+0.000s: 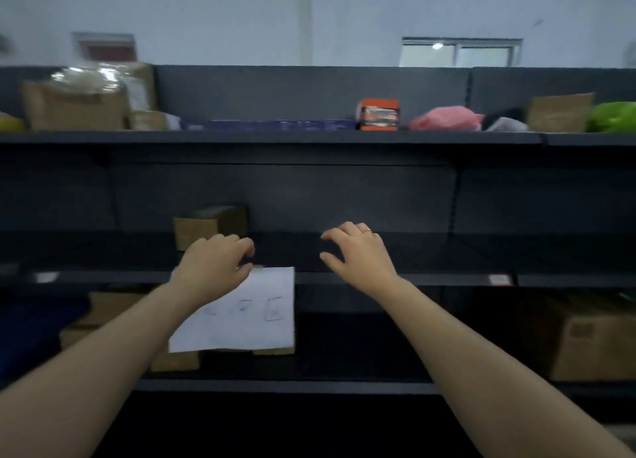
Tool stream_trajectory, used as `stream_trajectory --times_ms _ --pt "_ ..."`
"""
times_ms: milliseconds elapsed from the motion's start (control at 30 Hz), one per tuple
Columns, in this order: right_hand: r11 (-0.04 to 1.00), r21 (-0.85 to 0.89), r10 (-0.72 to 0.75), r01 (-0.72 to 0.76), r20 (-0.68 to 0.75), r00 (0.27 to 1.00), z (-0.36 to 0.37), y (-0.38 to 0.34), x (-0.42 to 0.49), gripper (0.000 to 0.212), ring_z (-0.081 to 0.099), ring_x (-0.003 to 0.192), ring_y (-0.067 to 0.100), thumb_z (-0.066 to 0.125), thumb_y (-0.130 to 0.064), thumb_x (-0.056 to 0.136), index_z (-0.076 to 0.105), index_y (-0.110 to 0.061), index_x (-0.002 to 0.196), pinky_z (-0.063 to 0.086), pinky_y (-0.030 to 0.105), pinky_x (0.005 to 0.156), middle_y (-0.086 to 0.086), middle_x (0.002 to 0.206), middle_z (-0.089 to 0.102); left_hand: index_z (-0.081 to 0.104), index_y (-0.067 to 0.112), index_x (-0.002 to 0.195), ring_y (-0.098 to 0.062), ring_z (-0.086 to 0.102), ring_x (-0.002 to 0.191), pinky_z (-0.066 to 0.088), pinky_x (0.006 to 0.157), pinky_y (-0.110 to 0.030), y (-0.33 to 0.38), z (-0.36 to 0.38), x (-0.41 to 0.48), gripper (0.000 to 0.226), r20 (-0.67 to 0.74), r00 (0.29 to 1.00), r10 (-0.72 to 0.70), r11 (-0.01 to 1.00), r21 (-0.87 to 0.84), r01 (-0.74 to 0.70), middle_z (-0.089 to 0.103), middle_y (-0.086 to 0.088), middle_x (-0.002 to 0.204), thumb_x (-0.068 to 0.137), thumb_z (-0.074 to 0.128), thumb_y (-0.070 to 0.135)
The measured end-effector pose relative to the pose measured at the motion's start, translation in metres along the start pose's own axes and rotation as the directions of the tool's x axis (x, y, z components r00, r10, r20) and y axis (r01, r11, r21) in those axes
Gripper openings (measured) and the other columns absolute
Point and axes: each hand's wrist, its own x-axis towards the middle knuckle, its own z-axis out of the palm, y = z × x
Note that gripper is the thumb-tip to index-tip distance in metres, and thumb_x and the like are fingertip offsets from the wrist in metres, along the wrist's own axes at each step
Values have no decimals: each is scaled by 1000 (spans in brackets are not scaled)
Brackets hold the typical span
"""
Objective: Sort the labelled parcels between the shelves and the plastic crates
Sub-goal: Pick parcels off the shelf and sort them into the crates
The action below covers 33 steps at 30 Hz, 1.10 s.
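Parcels lay on every level of the dark shelving. Nearest the hands was a small cardboard box (210,225) at the back of the middle shelf (430,279), left of centre. The left hand (215,261) hovered in front of that box's lower corner, its fingers loosely curled and grasping nothing; whether it touched the box could not be told. Its thumb sat just above the top edge of a white paper sheet (261,313) that hung from the shelf's front lip (the handwriting on it was too blurred to read). The right hand (361,254) reached over a bare part of the same shelf, well apart from the box, fingers spread and bent, released and holding nothing, with a ring (367,230) on one finger.

On the top shelf (275,137) stood a large cardboard box (75,106) at the left with a shiny plastic-wrapped bundle on it, then a flat blue carton (275,125), an orange box (379,114), a pink bag (447,118), a brown cardboard parcel (559,112) and a green bag (614,116) at the far right. On the lower shelf (275,386) a big cardboard carton (585,340) stood at the right, and more brown boxes lay partly hidden behind the left forearm and the paper. A window (461,53) showed in the wall above the shelving.
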Motion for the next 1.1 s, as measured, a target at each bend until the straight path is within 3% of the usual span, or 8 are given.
stream_trajectory --times_ms 200,433,600,700,900,967,1033,1100 --pt "988 132 -87 74 93 992 66 -49 85 41 44 123 20 49 -41 96 48 -29 135 40 37 98 -3 132 50 52 26 112 -15 53 95 40 77 -30 -93 35 -7 23 8 983 -181 983 39 180 56 6 104 92 47 36" --pt "967 238 -141 87 218 966 139 -63 176 46 39 127 23 47 -44 96 41 -30 139 38 41 103 0 140 43 51 27 119 -17 53 103 41 82 -33 -154 80 35 31 -21 964 -265 959 96 266 58 6 110 90 48 36" --pt "949 312 -55 -39 289 956 190 -75 230 57 36 131 30 45 -50 96 34 -26 146 36 44 106 5 147 36 50 26 123 -21 52 106 39 80 -35 -198 111 58 35 -12 938 -346 937 44 347 57 3 115 89 51 36" --pt "940 319 1 -125 362 932 219 -80 259 64 32 135 33 41 -55 95 26 -26 149 36 45 107 8 153 27 43 29 130 -22 48 113 38 85 -36 -229 129 79 41 62 910 -411 912 25 410 53 2 121 91 49 39" --pt "940 265 112 -214 354 928 264 -88 304 62 33 133 34 28 -59 97 26 -27 149 36 45 106 9 151 28 45 26 128 -25 46 115 36 87 -37 -285 168 128 37 50 942 -333 941 88 328 51 -1 124 93 45 39" --pt "923 259 170 -285 391 905 279 -92 316 66 33 133 34 28 -62 95 25 -26 150 34 44 106 9 151 28 45 24 131 -26 46 118 36 90 -37 -303 185 147 42 89 934 -346 938 11 347 51 -3 129 94 42 43" --pt "852 318 245 -416 461 853 294 -97 327 75 35 133 32 31 -69 90 24 -25 151 33 42 108 9 151 30 44 22 136 -26 47 120 40 96 -37 -323 204 163 51 191 894 -406 877 -193 440 52 -5 134 93 41 50" --pt "646 463 319 -606 558 766 302 -102 334 78 42 129 26 39 -69 87 31 -22 149 35 36 108 6 149 38 44 20 138 -25 49 120 41 99 -35 -333 217 174 59 359 833 -421 692 -466 551 51 -7 137 91 44 55"
